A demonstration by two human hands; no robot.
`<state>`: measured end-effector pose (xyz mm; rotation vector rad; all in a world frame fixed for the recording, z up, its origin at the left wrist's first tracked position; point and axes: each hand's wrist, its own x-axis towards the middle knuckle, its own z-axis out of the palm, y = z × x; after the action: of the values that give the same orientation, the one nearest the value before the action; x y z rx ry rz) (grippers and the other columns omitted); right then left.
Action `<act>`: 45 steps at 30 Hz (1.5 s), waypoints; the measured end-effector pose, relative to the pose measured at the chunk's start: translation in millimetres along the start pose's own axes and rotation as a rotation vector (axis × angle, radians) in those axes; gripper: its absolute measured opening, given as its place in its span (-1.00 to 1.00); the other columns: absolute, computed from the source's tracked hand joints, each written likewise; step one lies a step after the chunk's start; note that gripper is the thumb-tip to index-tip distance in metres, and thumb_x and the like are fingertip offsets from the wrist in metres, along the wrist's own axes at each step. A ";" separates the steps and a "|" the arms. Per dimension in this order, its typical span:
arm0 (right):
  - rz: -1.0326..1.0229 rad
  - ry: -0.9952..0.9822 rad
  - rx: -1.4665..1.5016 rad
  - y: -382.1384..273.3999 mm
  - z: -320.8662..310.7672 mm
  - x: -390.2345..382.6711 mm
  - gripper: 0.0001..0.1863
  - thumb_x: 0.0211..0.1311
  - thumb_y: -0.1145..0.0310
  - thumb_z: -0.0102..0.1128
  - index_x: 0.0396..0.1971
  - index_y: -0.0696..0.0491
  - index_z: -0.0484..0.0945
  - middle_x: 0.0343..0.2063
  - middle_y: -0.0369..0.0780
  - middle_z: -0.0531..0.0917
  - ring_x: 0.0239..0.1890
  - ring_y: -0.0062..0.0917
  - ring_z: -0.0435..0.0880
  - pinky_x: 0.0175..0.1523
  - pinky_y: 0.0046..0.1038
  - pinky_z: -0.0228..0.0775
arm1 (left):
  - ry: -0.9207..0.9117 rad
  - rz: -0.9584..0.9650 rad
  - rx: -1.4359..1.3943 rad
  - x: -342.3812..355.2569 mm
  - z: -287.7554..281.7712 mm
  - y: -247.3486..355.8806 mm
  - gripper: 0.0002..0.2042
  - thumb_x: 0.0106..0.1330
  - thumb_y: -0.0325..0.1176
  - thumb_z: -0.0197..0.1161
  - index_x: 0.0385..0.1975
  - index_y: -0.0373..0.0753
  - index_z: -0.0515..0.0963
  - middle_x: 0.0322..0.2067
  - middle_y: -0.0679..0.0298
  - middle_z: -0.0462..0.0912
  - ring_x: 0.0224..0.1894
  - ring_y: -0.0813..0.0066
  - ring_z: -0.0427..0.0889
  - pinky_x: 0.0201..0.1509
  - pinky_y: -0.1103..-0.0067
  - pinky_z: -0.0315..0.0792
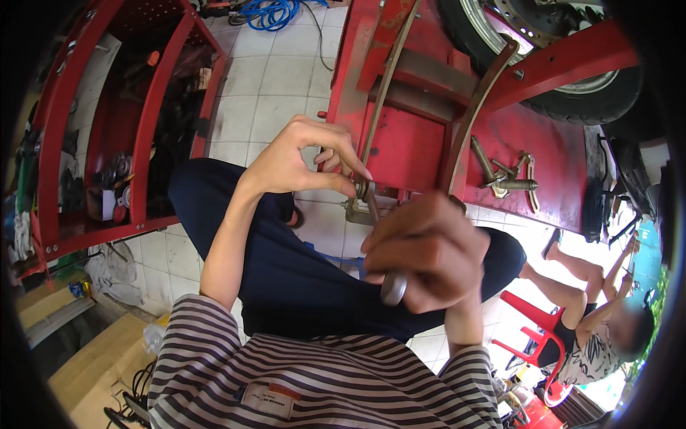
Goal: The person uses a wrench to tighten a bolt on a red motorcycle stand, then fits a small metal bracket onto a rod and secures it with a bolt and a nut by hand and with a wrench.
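Note:
My left hand (296,157) is closed in a pinch, thumb and forefinger tips on a small round metal fitting (365,189). That fitting sits by a bent metal bracket (354,213) at the near edge of the red metal lift table (407,146). My right hand (436,247), smeared by motion, is wrapped round a metal bar tool. Its rounded silver end (394,289) sticks out below the fist, and a thin shaft (373,207) reaches toward the fitting. Whether shaft and fitting touch, I cannot tell. My fingers hide the tool's middle.
Metal bolts and levers (504,179) lie on the red table, below a wheel with a black tyre (600,100). Red shelving (143,129) stands at left, a blue hose (271,13) on the tiled floor beyond. A person (593,336) sits on a red chair (532,332) at right.

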<state>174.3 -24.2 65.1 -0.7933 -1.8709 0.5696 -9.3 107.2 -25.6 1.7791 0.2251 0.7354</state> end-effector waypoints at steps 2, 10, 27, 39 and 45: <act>-0.044 0.013 -0.042 -0.8 15.0 -23.3 -0.82 -0.10 0.44 0.47 -0.43 0.05 0.69 -0.42 -0.24 0.65 -0.48 -0.49 0.64 -0.43 -0.51 0.50 | -0.002 -0.001 0.009 -0.2 0.4 0.8 -0.73 -0.13 -0.54 0.55 -0.35 -0.20 0.75 -0.60 0.41 0.53 -0.62 0.69 0.25 -0.50 0.65 0.15; 0.136 0.080 -0.116 -9.2 81.6 -81.0 -0.72 -0.13 0.47 0.45 -0.33 0.08 0.62 -0.22 -0.23 0.57 -0.30 -0.42 0.60 -0.22 -0.40 0.50 | 0.005 -0.006 0.014 -3.5 1.9 0.6 -0.75 -0.10 -0.53 0.54 -0.36 -0.22 0.75 -0.60 0.40 0.57 -0.61 0.69 0.28 -0.50 0.66 0.15; 0.123 0.256 -0.538 -24.2 -45.6 15.9 -0.88 0.16 0.60 0.12 -0.29 0.22 0.45 -0.59 -0.15 0.57 -0.62 -0.16 0.46 -0.47 -0.23 0.28 | 0.020 0.048 0.002 5.8 0.4 5.2 -0.77 -0.13 -0.55 0.58 -0.42 -0.23 0.76 -0.56 0.35 0.66 -0.57 0.64 0.42 -0.49 0.66 0.27; 0.624 -0.390 -0.676 -10.6 -14.2 11.8 -0.71 0.20 0.10 0.30 -0.25 0.00 0.58 -0.56 -0.15 0.64 -0.43 -0.15 0.63 -0.32 -0.21 0.41 | 0.013 0.043 -0.003 1.0 -1.6 0.4 -0.82 -0.14 -0.53 0.60 -0.51 -0.26 0.73 -0.55 0.33 0.68 -0.54 0.60 0.47 -0.49 0.63 0.30; 0.590 -0.328 -0.515 5.6 -21.0 13.3 -0.69 0.15 0.09 0.33 -0.26 0.00 0.69 -0.46 -0.22 0.68 -0.38 -0.19 0.67 -0.32 -0.23 0.43 | 0.016 0.053 0.017 1.9 -2.8 -2.0 -0.79 -0.21 -0.52 0.62 -0.54 -0.27 0.72 -0.57 0.29 0.67 -0.53 0.54 0.52 -0.45 0.61 0.34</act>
<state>191.0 -9.8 77.9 -1.7103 -2.1111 0.6071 -9.0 111.1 -26.3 1.8018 0.1963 0.7879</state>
